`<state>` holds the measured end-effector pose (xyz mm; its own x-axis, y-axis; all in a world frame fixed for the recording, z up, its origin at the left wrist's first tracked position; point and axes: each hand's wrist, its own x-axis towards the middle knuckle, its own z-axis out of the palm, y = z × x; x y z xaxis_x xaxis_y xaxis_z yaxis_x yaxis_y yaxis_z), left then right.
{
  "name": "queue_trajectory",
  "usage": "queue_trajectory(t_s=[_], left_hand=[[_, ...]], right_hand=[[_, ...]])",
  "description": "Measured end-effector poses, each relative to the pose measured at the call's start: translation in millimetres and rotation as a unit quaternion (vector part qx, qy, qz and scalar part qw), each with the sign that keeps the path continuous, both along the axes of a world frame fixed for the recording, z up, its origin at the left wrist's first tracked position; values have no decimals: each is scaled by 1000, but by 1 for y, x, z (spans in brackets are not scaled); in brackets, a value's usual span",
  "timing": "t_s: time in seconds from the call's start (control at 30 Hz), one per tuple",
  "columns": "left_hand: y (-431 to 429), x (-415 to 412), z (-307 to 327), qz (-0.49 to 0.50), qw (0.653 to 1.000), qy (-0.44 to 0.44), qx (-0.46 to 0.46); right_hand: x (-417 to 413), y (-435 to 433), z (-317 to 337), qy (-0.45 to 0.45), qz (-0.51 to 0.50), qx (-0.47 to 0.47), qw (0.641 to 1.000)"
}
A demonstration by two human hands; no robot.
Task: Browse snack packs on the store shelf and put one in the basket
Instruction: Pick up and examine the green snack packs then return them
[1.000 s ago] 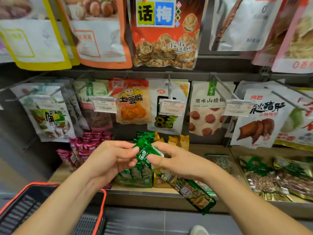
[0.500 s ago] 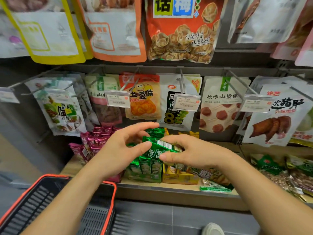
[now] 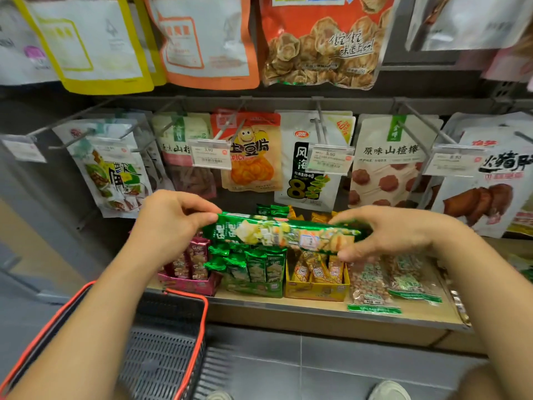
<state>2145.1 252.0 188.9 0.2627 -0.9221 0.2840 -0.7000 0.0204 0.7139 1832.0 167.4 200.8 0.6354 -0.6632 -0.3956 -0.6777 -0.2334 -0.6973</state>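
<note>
In the middle of the frame, a long green snack pack [image 3: 285, 233] is held level in front of the shelf [image 3: 317, 316], above the display boxes of small packs. The left hand [image 3: 170, 223] pinches its left end and the right hand [image 3: 386, 235] pinches its right end. Each grip is narrow and holds the pack. The basket [image 3: 187, 293] with a red rim is at the lower left, under the left forearm.

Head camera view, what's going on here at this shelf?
A person holds a long green snack pack level in front of the shelf, the left hand pinching one end and the right hand gripping the other. It is not yet in the basket, which shows below at the lower left.
</note>
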Motion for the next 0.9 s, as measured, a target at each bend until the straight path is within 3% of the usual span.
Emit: queue_trajectory(t_s=[0.1,0.33,0.43,0.67,0.9], left_hand=[[-2,9,-5,12,1000,-12,26],[-3,0,-14,-33,979,-173,99],[-3,-15,-17,-66,974,-211,42],[3,-63,-28,-187,963,-190,-41],[3,-71,-31,-171,976,-125,-48]], right_hand=[[-1,-2,-4,-122,-63,20,990],[5,-5,-13,-169,-95,42,980],[10,-2,-13,-185,-94,39,978],[44,10,-24,-166,-58,15,984],[52,20,-23,-164,-36,-27,986]])
